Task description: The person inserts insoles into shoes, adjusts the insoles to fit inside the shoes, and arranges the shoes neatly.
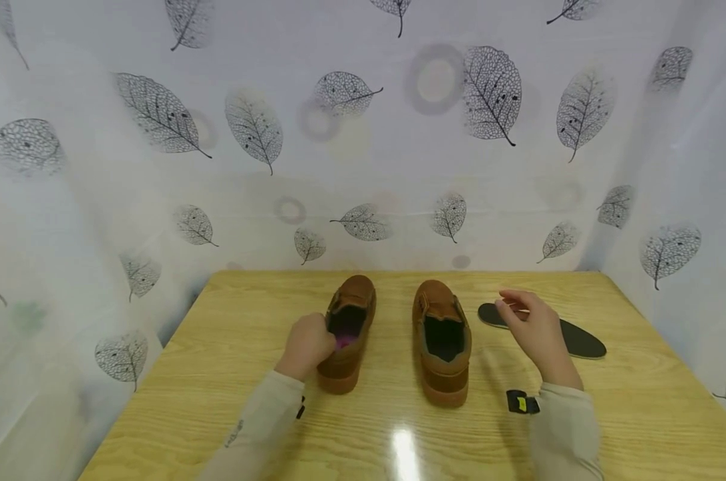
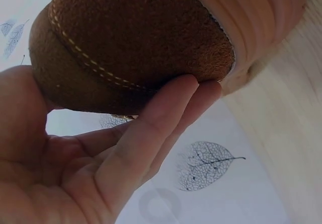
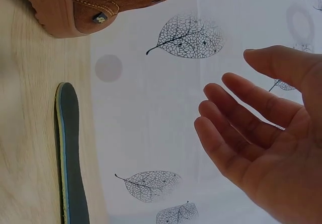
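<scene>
My left hand [image 1: 307, 346] grips the left brown shoe [image 1: 343, 366] at the side of its heel. In the left wrist view the fingers lie along the suede heel [image 2: 136, 38], with the thumb at the collar, its tip hidden. Something pink-purple [image 1: 344, 342] shows inside this shoe. The right brown shoe [image 1: 447, 379] stands upright beside it, toe pointing away, dark inside. Above a dark flat insole [image 1: 582, 341] hovers my right hand [image 1: 535, 327], fingers loosely bent and holding nothing. The right wrist view shows the insole [image 3: 73, 148] edge-on, with yellow and blue layers, apart from the fingers.
A light wooden table [image 1: 230, 347] carries both shoes and the insole. Behind and at the sides hangs a white curtain [image 1: 363, 167] printed with dark leaves, close along the table's back edge. A dark strap with a yellow mark [image 1: 522, 403] sits at the right wrist.
</scene>
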A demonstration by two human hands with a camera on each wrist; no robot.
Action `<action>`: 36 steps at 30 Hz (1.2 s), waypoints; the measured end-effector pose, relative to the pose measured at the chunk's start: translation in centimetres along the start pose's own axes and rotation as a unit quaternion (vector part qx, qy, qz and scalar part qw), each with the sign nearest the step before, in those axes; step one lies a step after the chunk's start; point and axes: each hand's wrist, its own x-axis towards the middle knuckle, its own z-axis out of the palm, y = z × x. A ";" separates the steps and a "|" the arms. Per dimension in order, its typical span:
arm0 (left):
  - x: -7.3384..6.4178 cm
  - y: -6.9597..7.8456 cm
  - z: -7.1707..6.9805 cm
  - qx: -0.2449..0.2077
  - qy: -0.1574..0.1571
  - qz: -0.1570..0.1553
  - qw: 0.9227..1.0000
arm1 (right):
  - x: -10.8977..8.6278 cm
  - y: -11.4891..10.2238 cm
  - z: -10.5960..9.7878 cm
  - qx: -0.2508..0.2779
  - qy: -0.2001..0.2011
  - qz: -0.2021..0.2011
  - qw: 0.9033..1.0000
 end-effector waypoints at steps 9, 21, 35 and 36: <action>-0.4 0.9 0.5 -0.001 0.003 -0.006 1.000 | 0.2 0.4 0.2 -0.010 -0.011 0.019 1.000; -0.5 2.0 1.3 -0.008 -0.008 -0.010 1.000 | 0.2 0.5 0.4 -0.012 -0.018 0.021 1.000; -0.4 3.9 2.4 -0.010 0.002 -0.016 1.000 | 0.0 1.6 -0.2 -0.032 -0.033 0.050 0.998; -0.4 4.0 2.4 -0.010 0.002 -0.018 1.000 | 0.0 1.9 -0.2 -0.038 -0.042 0.055 0.997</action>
